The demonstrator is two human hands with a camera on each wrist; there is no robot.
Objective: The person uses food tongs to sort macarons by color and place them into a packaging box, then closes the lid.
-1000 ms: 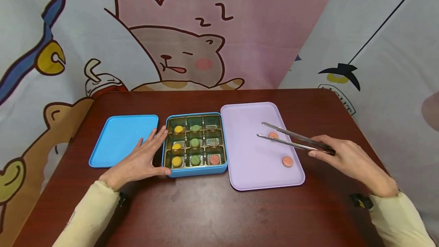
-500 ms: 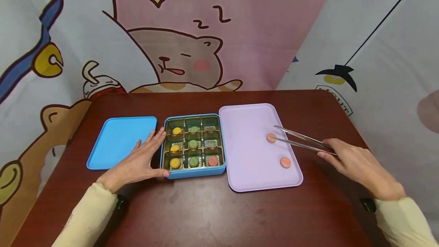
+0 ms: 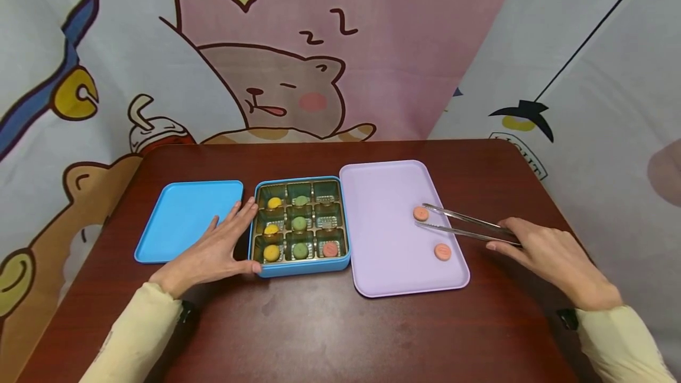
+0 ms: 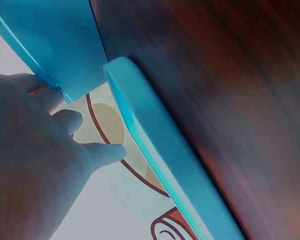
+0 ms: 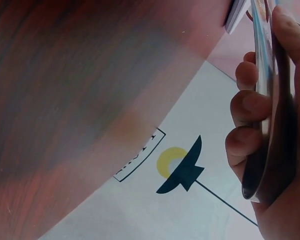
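My left hand [image 3: 215,244] lies against the left side of a blue box [image 3: 305,266], fingers spread and thumb at its front corner. Inside, a gold divided insert holds yellow cookies [image 3: 272,252], green cookies [image 3: 300,223] and a pink cookie [image 3: 330,249] in the front right compartment. With my right hand [image 3: 553,259] I grip metal tongs [image 3: 473,221], also seen in the right wrist view. Their spread tips stand on either side of a small round pink cookie [image 3: 421,213] on the lilac tray [image 3: 383,194]. Nearer the tray's front lies a second pink cookie [image 3: 443,252].
A blue lid [image 3: 186,217] lies left of the box, partly behind my left hand. The tray touches or nearly touches the box's right side. Everything stands on a dark brown table [image 3: 319,336], with a printed cartoon cloth [image 3: 404,46] behind it.
The tongs have shifted right and toward me, so their tips now straddle the farther pink cookie. My left hand stays against the box. The head view has moved slightly.
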